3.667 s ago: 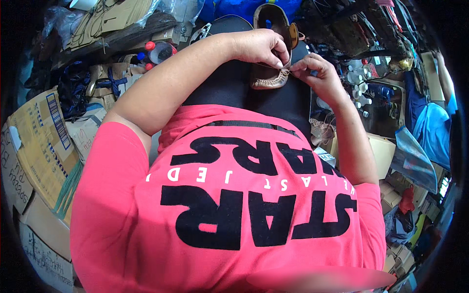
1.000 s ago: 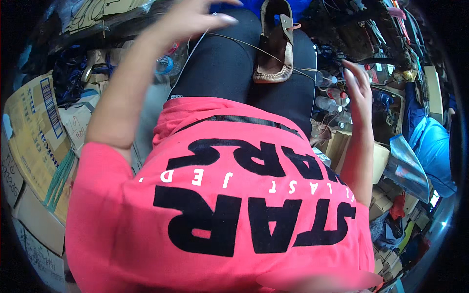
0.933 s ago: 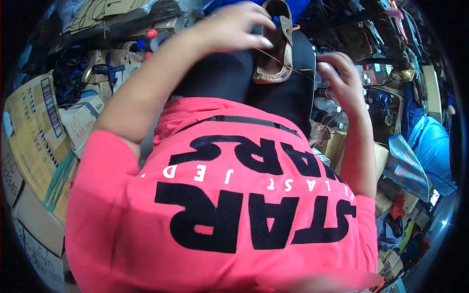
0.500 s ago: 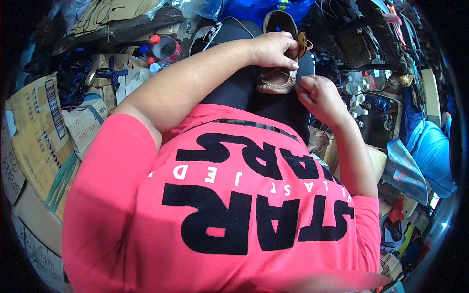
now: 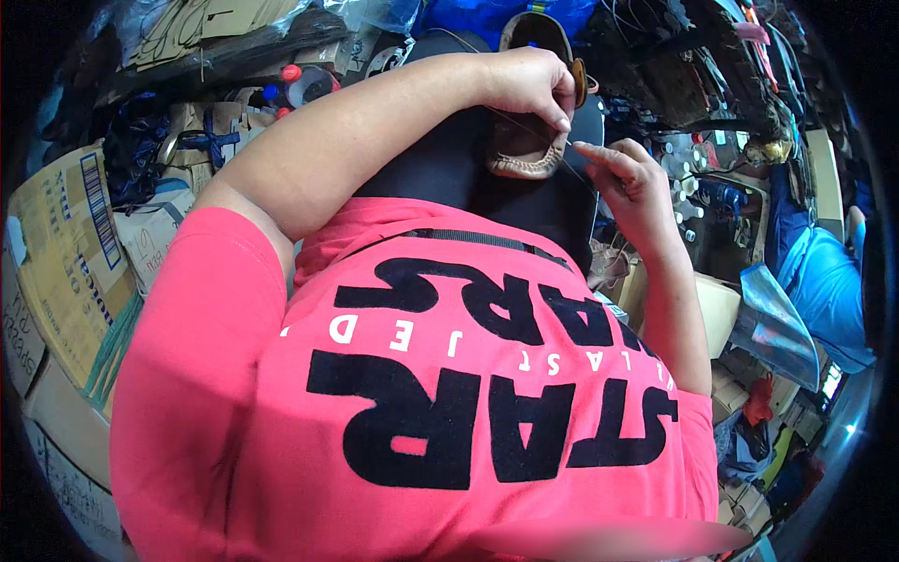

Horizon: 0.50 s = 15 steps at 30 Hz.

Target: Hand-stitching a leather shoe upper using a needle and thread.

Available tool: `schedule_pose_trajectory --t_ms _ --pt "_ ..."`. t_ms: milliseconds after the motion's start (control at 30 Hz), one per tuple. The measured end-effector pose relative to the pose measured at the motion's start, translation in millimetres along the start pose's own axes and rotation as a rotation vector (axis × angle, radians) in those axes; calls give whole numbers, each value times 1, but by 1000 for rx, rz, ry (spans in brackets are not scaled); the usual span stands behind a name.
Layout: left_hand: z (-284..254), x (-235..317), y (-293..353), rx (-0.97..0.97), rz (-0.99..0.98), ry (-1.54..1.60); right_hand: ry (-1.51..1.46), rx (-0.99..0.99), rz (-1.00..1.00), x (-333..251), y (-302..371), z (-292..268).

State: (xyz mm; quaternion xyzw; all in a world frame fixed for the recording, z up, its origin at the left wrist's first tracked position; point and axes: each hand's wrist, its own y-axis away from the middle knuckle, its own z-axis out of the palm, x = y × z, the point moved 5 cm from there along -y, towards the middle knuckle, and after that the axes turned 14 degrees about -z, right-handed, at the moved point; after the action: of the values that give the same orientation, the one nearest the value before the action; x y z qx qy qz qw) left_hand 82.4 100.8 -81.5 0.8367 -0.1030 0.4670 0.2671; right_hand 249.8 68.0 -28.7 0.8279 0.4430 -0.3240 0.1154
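Observation:
A brown leather moccasin-style shoe [image 5: 524, 167] rests on my dark-clothed lap, its open top facing up and its gathered toe seam nearest my body. My left hand [image 5: 532, 82] reaches across and is closed on the shoe's right edge, thumb on the inside. Beside that same edge is my right hand [image 5: 629, 176], its fingertips pinched on a thin thread [image 5: 579, 170] at the seam. A pale thin tip shows by the fingers; whether it is a needle I cannot tell. A round tan leather piece [image 5: 581, 82] sticks out by the shoe's right side.
Cardboard boxes [image 5: 80, 253] stand at the left. Bottles with red caps [image 5: 291, 72] sit beyond my left arm. Small white bottles [image 5: 688, 183] and stacked dark materials [image 5: 684, 84] crowd the right. A blue bag [image 5: 506, 17] lies at the far edge, and a person in blue [image 5: 824, 290] is at far right.
My right hand has turned and opened out slightly at the shoe's edge, and thread now shows there. My left hand has kept its grip, with its arm shifted a little.

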Motion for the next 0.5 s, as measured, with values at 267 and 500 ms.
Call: schedule_pose_trajectory --t_ms 267,500 --pt "4 7 -7 -25 120 -70 56 -43 31 7 -2 -5" --pt "5 5 -8 -121 50 26 7 -59 110 5 1 -7"
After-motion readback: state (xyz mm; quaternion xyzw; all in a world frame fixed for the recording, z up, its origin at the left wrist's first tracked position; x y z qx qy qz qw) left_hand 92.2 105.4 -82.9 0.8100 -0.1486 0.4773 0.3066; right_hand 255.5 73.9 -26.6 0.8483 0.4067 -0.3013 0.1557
